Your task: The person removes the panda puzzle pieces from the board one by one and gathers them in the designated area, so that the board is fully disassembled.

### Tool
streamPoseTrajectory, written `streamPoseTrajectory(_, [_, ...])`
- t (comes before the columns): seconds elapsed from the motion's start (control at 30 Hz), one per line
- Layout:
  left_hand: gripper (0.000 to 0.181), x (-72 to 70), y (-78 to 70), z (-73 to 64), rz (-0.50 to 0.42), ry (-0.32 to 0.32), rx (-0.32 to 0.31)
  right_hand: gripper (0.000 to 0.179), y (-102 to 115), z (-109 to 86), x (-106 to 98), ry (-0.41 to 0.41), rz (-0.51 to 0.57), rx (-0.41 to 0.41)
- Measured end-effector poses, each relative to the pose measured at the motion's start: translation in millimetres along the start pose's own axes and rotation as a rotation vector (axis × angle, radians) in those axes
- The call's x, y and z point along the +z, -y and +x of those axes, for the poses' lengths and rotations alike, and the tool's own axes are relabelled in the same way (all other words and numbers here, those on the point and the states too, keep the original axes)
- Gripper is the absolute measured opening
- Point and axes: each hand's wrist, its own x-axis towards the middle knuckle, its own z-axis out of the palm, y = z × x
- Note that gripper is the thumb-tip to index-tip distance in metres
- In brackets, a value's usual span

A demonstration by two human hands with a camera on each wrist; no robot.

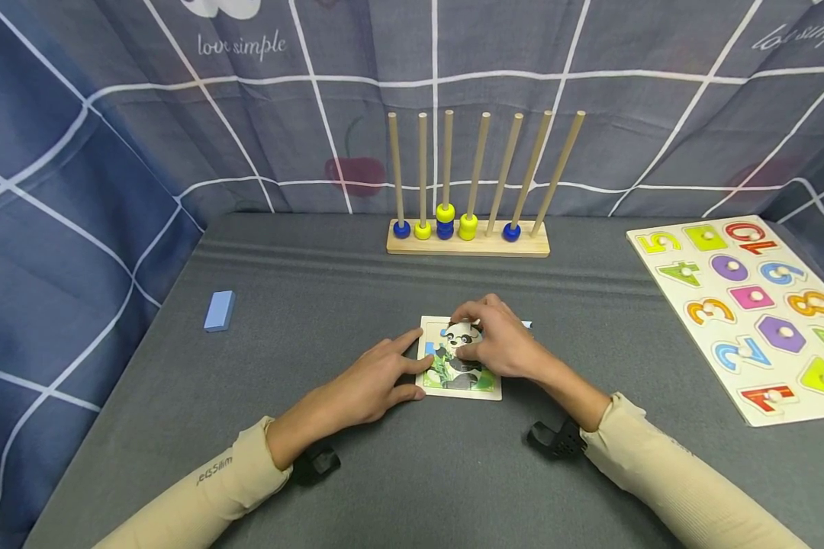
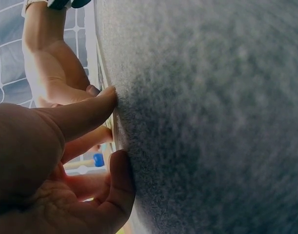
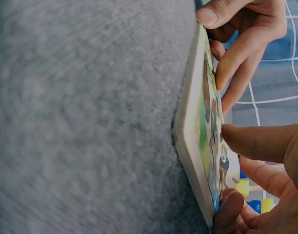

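Observation:
A small wooden panda puzzle [image 1: 463,385] lies flat on the grey table; its pale board rim and green lower part show. My left hand [image 1: 378,379] rests along the puzzle's left side, fairly straight fingers touching its edge and face. In the right wrist view the left thumb [image 3: 209,17] lies at a board corner. Over the upper right part, my right hand [image 1: 501,339] pinches at the panda-head piece [image 1: 461,334], thumb on the picture and fingertips near the top edge. The right hand hides the board's upper right corner. A light-blue bit [image 1: 527,324] peeks out behind it.
A wooden peg stand [image 1: 467,245] with yellow and blue rings stands at the back. On the right lies a white number-and-shape board [image 1: 735,324]. A blue block [image 1: 220,311] sits at left. Gridded cloth [image 1: 281,137] hangs behind the table.

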Motion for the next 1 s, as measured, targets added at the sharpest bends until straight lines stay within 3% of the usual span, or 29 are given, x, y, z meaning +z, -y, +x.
streamPoseTrajectory(0.27, [0.049,-0.4,0.3,0.3,0.001,-0.002,-0.004,0.025,-6.2,0.9,-5.6,0.032,0.151,-0.058])
streamPoseTrajectory(0.73, [0.049,-0.4,0.5,-0.4,-0.002,0.0,0.006,0.026,-6.6,0.7,-3.9,-0.011,0.118,-0.048])
streamPoseTrajectory(1.0, [0.049,-0.9,0.8,0.1,0.013,0.007,0.015,0.026,-8.5,0.8,-5.5,-0.006,0.198,-0.003])
